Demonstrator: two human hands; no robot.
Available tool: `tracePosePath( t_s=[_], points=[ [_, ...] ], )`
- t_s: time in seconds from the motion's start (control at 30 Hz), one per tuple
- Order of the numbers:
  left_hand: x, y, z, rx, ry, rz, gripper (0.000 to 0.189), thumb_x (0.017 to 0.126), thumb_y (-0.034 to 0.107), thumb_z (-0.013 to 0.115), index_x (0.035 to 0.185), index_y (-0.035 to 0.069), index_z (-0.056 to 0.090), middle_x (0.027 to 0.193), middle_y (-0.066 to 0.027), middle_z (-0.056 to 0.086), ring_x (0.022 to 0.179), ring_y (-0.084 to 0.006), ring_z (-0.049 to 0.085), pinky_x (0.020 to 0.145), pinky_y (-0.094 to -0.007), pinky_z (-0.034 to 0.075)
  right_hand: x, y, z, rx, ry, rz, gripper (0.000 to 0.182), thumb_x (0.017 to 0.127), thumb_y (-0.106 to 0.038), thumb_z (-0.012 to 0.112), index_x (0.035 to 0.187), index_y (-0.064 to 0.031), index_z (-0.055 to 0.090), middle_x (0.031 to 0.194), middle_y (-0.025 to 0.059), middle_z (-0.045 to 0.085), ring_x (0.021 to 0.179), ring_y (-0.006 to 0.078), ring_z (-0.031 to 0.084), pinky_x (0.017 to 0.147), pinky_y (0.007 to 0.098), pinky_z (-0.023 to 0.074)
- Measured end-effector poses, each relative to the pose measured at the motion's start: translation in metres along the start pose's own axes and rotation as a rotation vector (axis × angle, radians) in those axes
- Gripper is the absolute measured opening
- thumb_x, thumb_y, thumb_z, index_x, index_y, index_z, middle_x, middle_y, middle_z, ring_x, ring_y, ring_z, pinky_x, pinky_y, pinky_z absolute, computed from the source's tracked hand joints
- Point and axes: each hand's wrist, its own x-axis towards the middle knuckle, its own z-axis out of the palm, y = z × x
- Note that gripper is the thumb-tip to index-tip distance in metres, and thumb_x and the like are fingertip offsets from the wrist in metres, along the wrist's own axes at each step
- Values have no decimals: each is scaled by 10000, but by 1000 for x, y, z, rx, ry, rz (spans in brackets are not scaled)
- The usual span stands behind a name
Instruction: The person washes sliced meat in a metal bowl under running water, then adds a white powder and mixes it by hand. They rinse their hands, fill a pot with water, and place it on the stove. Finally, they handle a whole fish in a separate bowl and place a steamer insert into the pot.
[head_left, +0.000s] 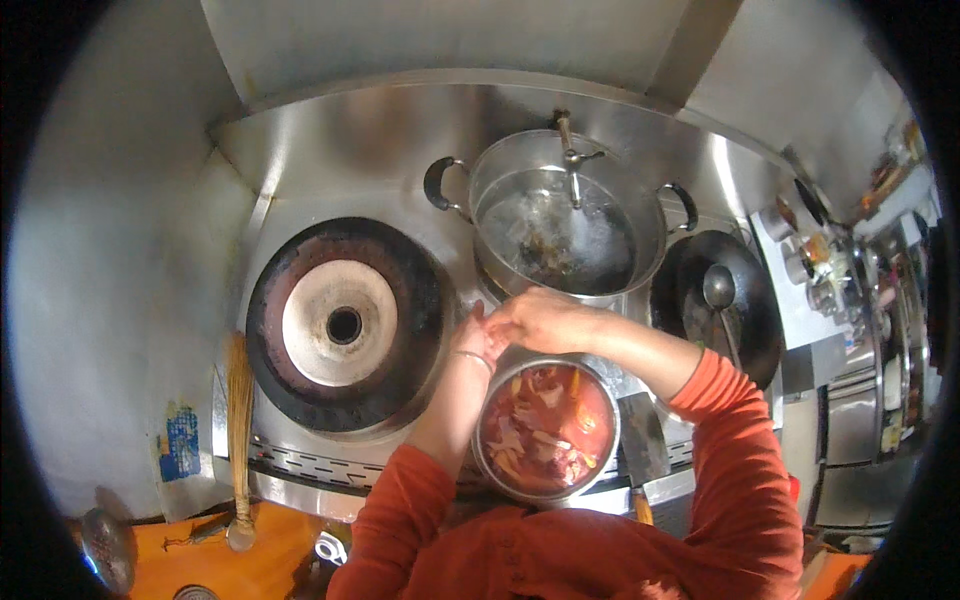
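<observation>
My left hand (480, 335) and my right hand (536, 321) touch each other just below the near rim of a large steel pot (484, 259) with black handles. Fingers of the two hands overlap, and I see no object between them. Water runs from a metal tap (574, 176) into the pot, where the water's surface is stirred up and something brownish shows. Nearer to me stands a round steel container (478, 450) of reddish liquid with pieces of meat and yellowish strips (581, 412). A cleaver (643, 439) with a wooden handle lies right of it.
At left is a wok burner (339, 322) with a black ring, and a bamboo brush (238, 412) beside it. A black wok (761, 300) holding a steel ladle (718, 286) sits at right. Small containers (799, 262) stand farther right. Metal walls enclose the back and left.
</observation>
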Motion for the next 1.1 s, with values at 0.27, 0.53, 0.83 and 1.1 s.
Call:
tracePosePath(
  t_s=[0.27,0.53,0.83,1.1],
  points=[
    [11,-16,-56,1246,-35,139,631,740,481,520,1226,98,396,1248,-175,389,1159,-280,365,947,-346,298,1,73,-103,-822,660,319,137,697,-99,528,827,-65,555,816,102,553,744,276,554,613,368,473],
    [6,-11,-77,1077,-54,274,457,753,335,578,1059,1,522,1047,-126,561,979,-211,523,833,-295,393,15,126,-139,-848,207,530,150,700,-95,515,799,-51,619,829,115,615,829,277,588,681,360,478],
    [6,-16,-87,1121,-35,180,365,741,350,614,990,86,583,890,-5,581,789,-93,524,594,-237,398,13,127,-135,-861,236,568,133,724,-107,521,784,-77,635,829,88,625,816,234,602,677,337,476],
    [8,-25,-106,1011,-75,249,342,755,277,617,989,31,576,885,-17,599,753,-106,544,643,-223,409,11,124,-134,-907,249,514,121,681,-73,515,713,-68,632,758,110,618,757,256,601,621,351,476]
  ],
)
